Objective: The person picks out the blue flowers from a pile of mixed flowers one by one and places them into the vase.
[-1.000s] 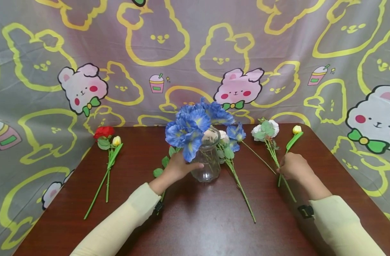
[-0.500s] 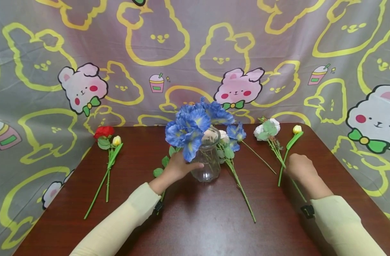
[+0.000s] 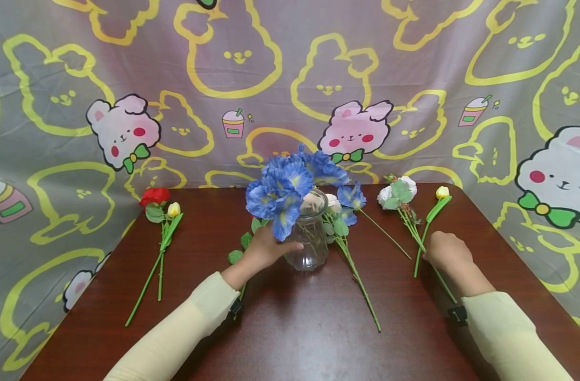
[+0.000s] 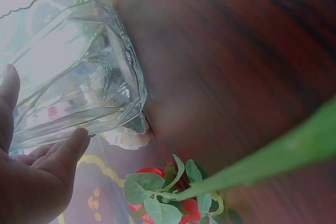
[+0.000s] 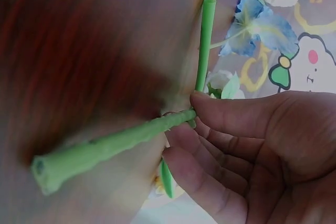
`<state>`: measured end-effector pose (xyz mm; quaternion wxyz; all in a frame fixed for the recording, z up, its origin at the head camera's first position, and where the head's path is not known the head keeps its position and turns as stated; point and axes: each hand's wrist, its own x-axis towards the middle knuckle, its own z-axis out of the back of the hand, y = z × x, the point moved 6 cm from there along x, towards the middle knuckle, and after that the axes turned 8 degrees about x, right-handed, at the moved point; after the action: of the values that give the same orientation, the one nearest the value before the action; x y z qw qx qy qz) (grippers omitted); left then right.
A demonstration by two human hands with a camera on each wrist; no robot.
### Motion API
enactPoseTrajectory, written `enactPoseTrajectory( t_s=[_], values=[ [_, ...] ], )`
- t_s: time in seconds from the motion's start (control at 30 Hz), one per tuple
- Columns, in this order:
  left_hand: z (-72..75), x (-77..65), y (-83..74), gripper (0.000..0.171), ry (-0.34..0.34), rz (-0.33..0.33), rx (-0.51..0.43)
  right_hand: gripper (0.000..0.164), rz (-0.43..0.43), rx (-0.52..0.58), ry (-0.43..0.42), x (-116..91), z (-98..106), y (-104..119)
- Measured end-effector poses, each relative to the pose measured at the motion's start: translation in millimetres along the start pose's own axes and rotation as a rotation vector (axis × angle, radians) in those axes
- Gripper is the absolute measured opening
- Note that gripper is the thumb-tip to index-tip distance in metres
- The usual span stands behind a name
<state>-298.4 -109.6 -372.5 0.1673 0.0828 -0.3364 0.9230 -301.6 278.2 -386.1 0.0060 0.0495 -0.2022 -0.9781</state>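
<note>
A clear glass vase stands near the middle of the table, with large blue flowers over its mouth. My left hand holds the vase from the left, its thumb on the near side; the left wrist view shows the fingers around the glass. At the right, my right hand pinches the green stem of a white rose between thumb and fingers. That rose lies low, its stem crossing the stem of a yellow tulip.
A red rose and another yellow tulip lie crossed at the left. Right of the vase are a pale rose and a loose blue flower. A leafy red rose lies by the left arm. A patterned curtain hangs behind.
My right hand has moved slightly right and toward me, with the white rose shifting right and its stem now over the tulip stem. The left hand and vase have stayed put.
</note>
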Motion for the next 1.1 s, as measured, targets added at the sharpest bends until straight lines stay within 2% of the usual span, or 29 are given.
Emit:
enactPoseTrajectory(
  t_s=[0.37, 0.5, 0.67, 0.77, 0.97, 1.1],
  values=[
    [-0.2, 0.2, 0.9, 0.081, -0.009, 0.013, 0.025, 0.027, -0.02, 0.017, 0.018, 1, 0, 0],
    [-0.3, 0.4, 1.2, 0.079, -0.013, 0.001, 0.022, 0.028, -0.01, 0.036, -0.02, 1, 9, 6],
    [-0.3, 0.2, 1.6, 0.079, -0.016, -0.011, 0.007, 0.029, 0.048, 0.054, -0.089, 4, 18, 24],
    [-0.6, 0.5, 2.2, 0.08, -0.013, -0.014, 0.003, 0.021, 0.09, 0.064, -0.103, 9, 17, 35],
    [-0.8, 0.2, 1.9, 0.084, -0.004, -0.008, 0.003, 0.03, 0.131, 0.093, -0.037, 19, 2, 52],
    [-1.5, -0.1, 1.8, 0.084, -0.004, 0.002, 0.006, 0.018, 0.123, 0.083, -0.004, 23, -8, 56]
  ],
)
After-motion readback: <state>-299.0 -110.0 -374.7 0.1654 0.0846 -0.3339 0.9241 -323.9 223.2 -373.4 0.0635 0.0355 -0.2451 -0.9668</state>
